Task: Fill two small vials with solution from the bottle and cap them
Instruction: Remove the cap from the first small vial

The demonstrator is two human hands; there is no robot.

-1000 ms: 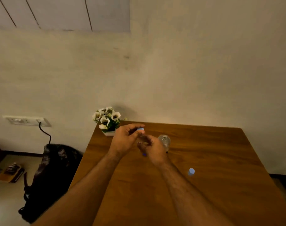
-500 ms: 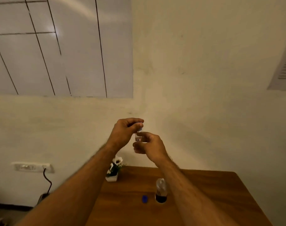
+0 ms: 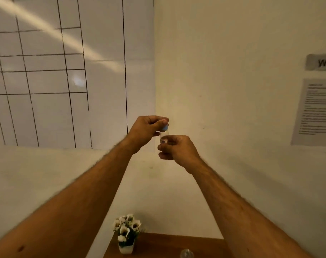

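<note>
I hold a small clear vial (image 3: 163, 136) with a white label up in front of the wall, well above the table. My right hand (image 3: 177, 148) grips the vial's body from below. My left hand (image 3: 146, 131) pinches the blue cap (image 3: 165, 128) that sits on the vial's top. Just the top of the clear bottle (image 3: 186, 254) shows at the bottom edge, standing on the wooden table (image 3: 158, 246). The second vial and the other cap are out of view.
A small white pot of white flowers (image 3: 126, 233) stands at the table's far left corner, against the wall. A gridded whiteboard (image 3: 65, 71) hangs at the upper left, and printed paper sheets (image 3: 314, 112) hang at the right.
Both hands have lifted the vial from just above the table up in front of the wall, and my view has tilted up. The table, bottle and loose blue cap have slid down out of view.
</note>
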